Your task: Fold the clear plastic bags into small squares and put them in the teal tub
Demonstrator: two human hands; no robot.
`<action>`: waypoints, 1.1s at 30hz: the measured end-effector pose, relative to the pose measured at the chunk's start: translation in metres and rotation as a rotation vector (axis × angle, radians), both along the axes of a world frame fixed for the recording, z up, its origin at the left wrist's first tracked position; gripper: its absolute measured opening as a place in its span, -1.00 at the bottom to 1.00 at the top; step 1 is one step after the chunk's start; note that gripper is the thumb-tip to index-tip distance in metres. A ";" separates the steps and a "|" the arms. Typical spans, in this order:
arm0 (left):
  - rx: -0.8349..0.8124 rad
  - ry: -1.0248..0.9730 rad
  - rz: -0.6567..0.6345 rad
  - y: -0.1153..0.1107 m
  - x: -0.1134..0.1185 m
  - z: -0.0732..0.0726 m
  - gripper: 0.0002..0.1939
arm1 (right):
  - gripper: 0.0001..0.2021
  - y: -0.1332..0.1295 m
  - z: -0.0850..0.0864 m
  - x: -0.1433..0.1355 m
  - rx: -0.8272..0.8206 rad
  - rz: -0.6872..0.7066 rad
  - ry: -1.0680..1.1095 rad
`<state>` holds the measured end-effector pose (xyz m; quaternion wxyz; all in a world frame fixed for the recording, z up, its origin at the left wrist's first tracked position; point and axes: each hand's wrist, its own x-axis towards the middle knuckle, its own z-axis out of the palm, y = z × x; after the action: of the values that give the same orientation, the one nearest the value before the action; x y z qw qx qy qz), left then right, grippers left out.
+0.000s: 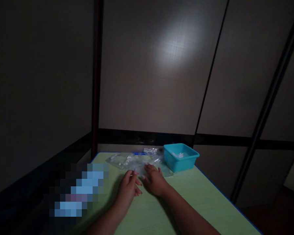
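A crumpled clear plastic bag (139, 162) lies spread across the far part of the green table (147, 217). My right hand (155, 180) rests flat on the bag's near edge with its fingers stretched out. Just left of it, my left hand (129, 186) hovers low by the same edge, its fingers loosely bent and apart, and I see nothing held in it. To the right, a turquoise plastic basket (185, 163) stands on the table, touching or overlapping the bag's right side. Some clear plastic (180, 154) shows inside the basket.
Beyond the table rise dark-framed wardrobe panels (152, 81), close to its far edge. A blue trim (225, 194) runs along the table's right side. At the table's left, a blurred-out patch (80, 191) hides what is there. The room is dim.
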<state>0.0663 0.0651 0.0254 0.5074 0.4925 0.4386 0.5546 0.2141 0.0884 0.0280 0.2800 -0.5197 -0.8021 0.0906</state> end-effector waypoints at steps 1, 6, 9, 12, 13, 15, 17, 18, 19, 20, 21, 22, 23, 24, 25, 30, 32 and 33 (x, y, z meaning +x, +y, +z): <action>0.008 -0.001 -0.005 -0.001 0.000 0.001 -0.54 | -0.53 0.001 0.001 0.002 0.025 -0.010 0.076; -0.002 -0.007 -0.037 -0.004 -0.002 0.002 -0.54 | -0.55 0.008 0.009 0.013 0.106 -0.030 0.404; -0.022 -0.009 -0.035 -0.005 -0.003 0.003 -0.55 | -0.56 0.011 0.006 0.020 0.120 -0.049 0.486; -0.052 -0.023 -0.041 -0.008 -0.004 0.006 -0.58 | -0.55 0.012 0.002 0.024 0.098 -0.048 0.486; -0.064 -0.032 -0.042 -0.009 -0.005 0.007 -0.59 | -0.55 0.011 0.002 0.025 0.086 -0.047 0.474; -0.084 -0.064 -0.028 -0.010 -0.005 0.009 -0.60 | -0.55 0.010 0.004 0.024 0.069 -0.039 0.447; -0.090 -0.107 -0.006 -0.010 -0.006 0.010 -0.61 | -0.56 0.006 0.008 0.022 0.074 -0.029 0.427; -0.094 -0.129 0.005 -0.010 -0.006 0.009 -0.62 | -0.57 0.005 0.011 0.021 0.081 -0.028 0.418; -0.101 -0.149 0.013 -0.010 -0.006 0.009 -0.62 | -0.57 0.003 0.013 0.020 0.086 -0.030 0.408; -0.112 -0.169 0.017 -0.010 -0.006 0.009 -0.62 | -0.57 0.002 0.014 0.020 0.092 -0.037 0.400; -0.126 -0.185 0.020 -0.010 -0.006 0.009 -0.62 | -0.57 0.001 0.015 0.019 0.096 -0.045 0.393; -0.140 -0.201 0.020 -0.009 -0.006 0.009 -0.62 | -0.58 0.000 0.016 0.019 0.102 -0.051 0.390; -0.152 -0.213 0.017 -0.009 -0.006 0.009 -0.62 | -0.59 0.000 0.016 0.019 0.112 -0.052 0.390; -0.161 -0.221 0.012 -0.009 -0.006 0.009 -0.61 | -0.60 0.000 0.016 0.019 0.128 -0.051 0.392; -0.165 -0.224 0.006 -0.009 -0.006 0.009 -0.61 | -0.60 0.001 0.015 0.019 0.147 -0.051 0.396; -0.166 -0.217 -0.019 -0.011 -0.006 0.011 -0.61 | -0.58 0.002 0.011 0.019 0.232 -0.028 0.456; -0.165 -0.224 -0.023 -0.011 -0.006 0.012 -0.60 | -0.57 0.000 0.012 0.018 0.255 0.012 0.486; -0.165 -0.230 -0.027 -0.011 -0.006 0.012 -0.59 | -0.56 -0.001 0.013 0.018 0.263 0.031 0.494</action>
<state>0.0604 0.0544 0.0374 0.6004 0.3880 0.4151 0.5627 0.2320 0.0874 0.0414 0.5308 -0.4286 -0.7222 0.1139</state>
